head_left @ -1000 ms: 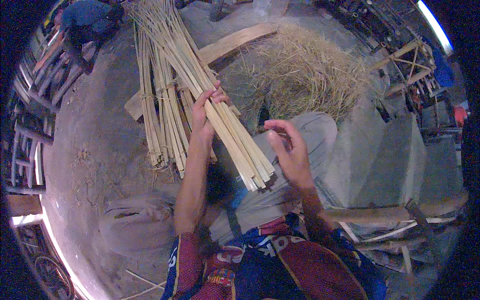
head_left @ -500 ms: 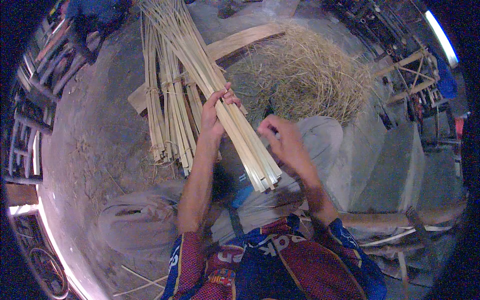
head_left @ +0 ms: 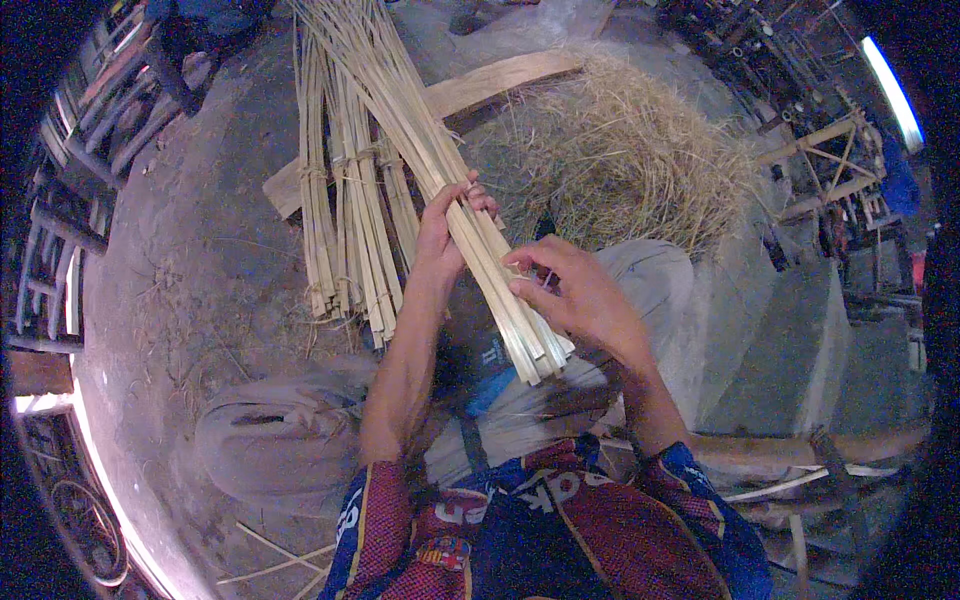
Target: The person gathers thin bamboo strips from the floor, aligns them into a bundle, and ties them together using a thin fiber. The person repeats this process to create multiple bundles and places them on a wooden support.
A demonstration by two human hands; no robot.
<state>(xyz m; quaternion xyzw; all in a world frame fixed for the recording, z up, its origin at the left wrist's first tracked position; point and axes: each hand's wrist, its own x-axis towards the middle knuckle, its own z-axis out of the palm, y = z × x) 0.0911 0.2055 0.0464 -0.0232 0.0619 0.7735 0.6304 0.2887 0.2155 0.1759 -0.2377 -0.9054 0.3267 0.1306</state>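
Observation:
A long bundle of thin pale split-wood strips [head_left: 478, 243] slants across my lap, its squared ends toward me. My left hand [head_left: 450, 226] is closed round it at mid-length, thumb over the top. Lower down, my right hand [head_left: 575, 290] has its curled fingers and thumb at the bundle's right edge, gripping strips there. Part of that grip is hidden. Left of the held bundle, several tied bundles of similar strips [head_left: 345, 220] lie on the floor and across a plank.
A curved wooden plank [head_left: 500, 82] lies beyond the bundles. A heap of dry straw-like shavings [head_left: 650, 150] covers the floor at the far right. A wooden frame [head_left: 830, 165] stands farther right. Loose strips [head_left: 280, 550] lie crossed at lower left.
My right hand has moved from beside the bundle onto its right edge. The held bundle and my left hand have shifted slightly right in the picture, as has the background.

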